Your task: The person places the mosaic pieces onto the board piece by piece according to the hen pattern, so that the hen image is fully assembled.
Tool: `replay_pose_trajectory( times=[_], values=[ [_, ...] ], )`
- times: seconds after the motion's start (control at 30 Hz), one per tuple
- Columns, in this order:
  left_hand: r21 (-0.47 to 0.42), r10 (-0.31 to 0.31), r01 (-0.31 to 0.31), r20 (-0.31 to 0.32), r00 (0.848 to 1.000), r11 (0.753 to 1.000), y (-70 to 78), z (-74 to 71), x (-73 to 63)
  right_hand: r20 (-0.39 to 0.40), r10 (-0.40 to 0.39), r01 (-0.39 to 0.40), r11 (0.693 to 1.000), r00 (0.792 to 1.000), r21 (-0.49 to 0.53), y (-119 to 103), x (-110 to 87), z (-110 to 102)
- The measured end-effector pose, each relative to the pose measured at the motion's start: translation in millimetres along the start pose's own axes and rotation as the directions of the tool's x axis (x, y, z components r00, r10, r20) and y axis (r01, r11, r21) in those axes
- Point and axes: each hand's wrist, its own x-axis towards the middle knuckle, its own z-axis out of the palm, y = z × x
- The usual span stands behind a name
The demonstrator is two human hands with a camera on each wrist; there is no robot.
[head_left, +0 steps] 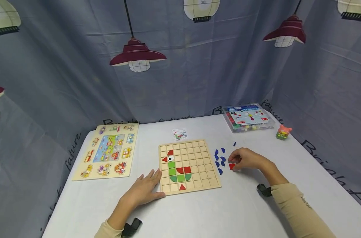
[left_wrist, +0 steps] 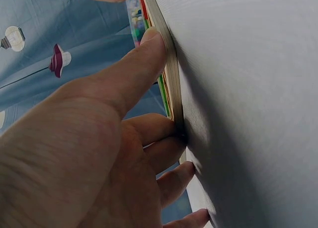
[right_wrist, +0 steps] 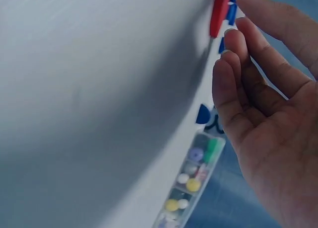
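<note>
A wooden grid board (head_left: 199, 158) holds colored pieces arranged like a bird: green squares (head_left: 172, 168), red pieces and a white eye disc (head_left: 170, 158). My left hand (head_left: 144, 190) lies spread at the board's near left corner, its thumb (left_wrist: 144, 56) touching the board's edge. Over a red square piece (head_left: 232, 167) to the right of the board is my right hand (head_left: 246, 159), fingers loosely bent. In the right wrist view, the red piece (right_wrist: 219, 12) sits just beyond the fingertips, with no grip visible. Several blue pieces (head_left: 220, 171) lie between board and right hand.
A small picture card (head_left: 179, 134) lies behind the board. At the left is a wooden puzzle board (head_left: 109, 148) with vehicle pictures. A clear plastic box (head_left: 248, 117) of colored parts stands at the back right, near a small toy figure (head_left: 283, 132).
</note>
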Motion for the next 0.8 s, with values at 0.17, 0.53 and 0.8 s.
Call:
replay_pose_trajectory(
  times=[0.17, 0.53, 0.8],
  values=[
    [-0.005, -0.003, 0.003, -0.014, 1.000, 1.000, -1.0, 0.8, -0.8, 0.006, 0.042, -0.042, 0.999, 0.999, 0.029, 6, 0.0, 1],
    [-0.017, -0.001, 0.001, -0.017, 1.000, 1.000, -1.7, 2.1, -1.0, 0.009, 0.030, -0.031, 0.998, 1.000, 0.057, 15, 3.1, 4],
    [0.000, 0.006, -0.006, -0.017, 1.000, 1.000, -3.5, 3.5, 1.8, 0.009, 0.024, -0.025, 0.999, 1.000, 0.044, 15, 1.9, 4]
  ],
)
